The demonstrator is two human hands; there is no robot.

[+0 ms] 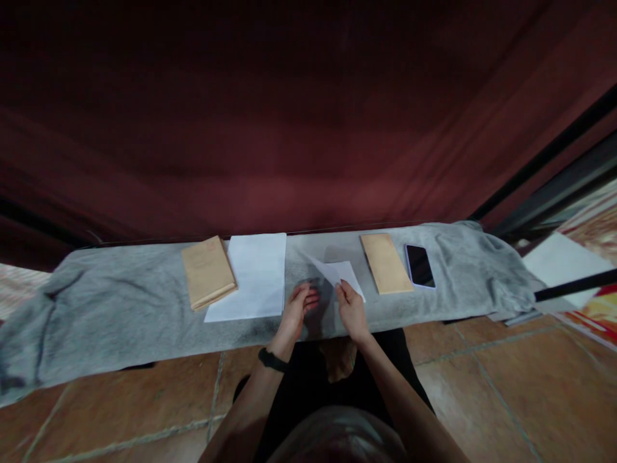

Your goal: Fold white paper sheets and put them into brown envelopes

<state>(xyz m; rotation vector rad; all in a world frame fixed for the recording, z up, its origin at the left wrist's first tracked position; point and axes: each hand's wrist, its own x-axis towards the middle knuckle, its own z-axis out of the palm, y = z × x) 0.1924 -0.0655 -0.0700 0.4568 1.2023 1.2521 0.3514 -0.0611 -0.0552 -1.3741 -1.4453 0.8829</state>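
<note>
My right hand [351,311] pinches the near edge of a folded white paper [341,272] and lifts it off the grey cloth [144,302]. My left hand [299,308] hovers just left of it with fingers stretched, holding nothing. A stack of white sheets [255,276] lies to the left, with a pile of brown envelopes [207,271] beside it. A single brown envelope [385,262] lies to the right of my hands.
A dark phone [420,265] lies face up beside the single envelope. A dark red curtain [289,128] hangs behind the bench. Terracotta floor tiles [506,379] are below. A black bar [573,286] and white paper [559,260] sit at far right.
</note>
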